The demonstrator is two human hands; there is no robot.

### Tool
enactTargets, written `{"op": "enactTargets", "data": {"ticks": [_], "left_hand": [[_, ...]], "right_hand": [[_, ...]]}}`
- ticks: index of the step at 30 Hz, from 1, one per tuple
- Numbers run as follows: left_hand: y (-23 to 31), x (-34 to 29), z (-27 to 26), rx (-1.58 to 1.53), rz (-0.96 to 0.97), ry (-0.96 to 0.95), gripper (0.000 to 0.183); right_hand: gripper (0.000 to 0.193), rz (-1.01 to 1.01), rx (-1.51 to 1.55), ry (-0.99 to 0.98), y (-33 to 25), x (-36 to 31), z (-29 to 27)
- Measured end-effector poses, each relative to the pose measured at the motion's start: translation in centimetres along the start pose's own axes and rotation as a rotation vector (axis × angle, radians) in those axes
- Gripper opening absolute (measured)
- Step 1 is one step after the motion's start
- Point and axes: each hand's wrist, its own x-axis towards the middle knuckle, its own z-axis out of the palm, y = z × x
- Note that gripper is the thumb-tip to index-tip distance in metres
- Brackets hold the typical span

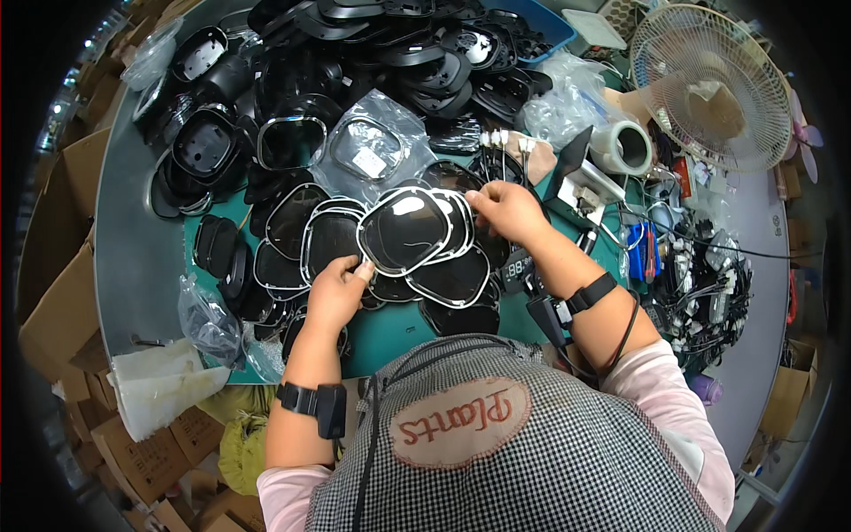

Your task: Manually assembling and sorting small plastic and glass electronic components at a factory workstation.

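Observation:
Over the middle of the table I hold a small fanned stack of glossy black rounded-square panels [403, 232] with pale rims. My left hand [335, 297] grips the lower left edge, its thumb on the rim and its fingers partly hidden. At the upper right edge, my right hand [507, 213] pinches the rear panels between thumb and fingers. More rimmed black panels [332, 244] overlap beneath and to the left of the stack. Another dark panel [452, 277] lies just below it.
Black plastic housings [381, 53] are heaped at the back, with a bagged panel [365, 149] in front. A desk fan [714, 89] stands at the far right. Bundled cables [700, 293] cover the right side. Plastic bags [208, 315] lie at left; cardboard boxes [142, 457] sit below.

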Motion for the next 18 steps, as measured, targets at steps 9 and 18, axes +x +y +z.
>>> {"op": "enactTargets", "data": {"ticks": [9,18], "left_hand": [[0.9,-2.1,-4.0,-0.211,-0.033,0.125,0.028],[-1.4,-3.1,-8.3,-0.290,-0.056,0.348,0.024]], "right_hand": [[0.024,-0.619,-0.509,-0.018,-7.6,11.8,4.9],[0.020,-0.935,-1.428,-0.322,-7.0,20.3,9.4]]}}
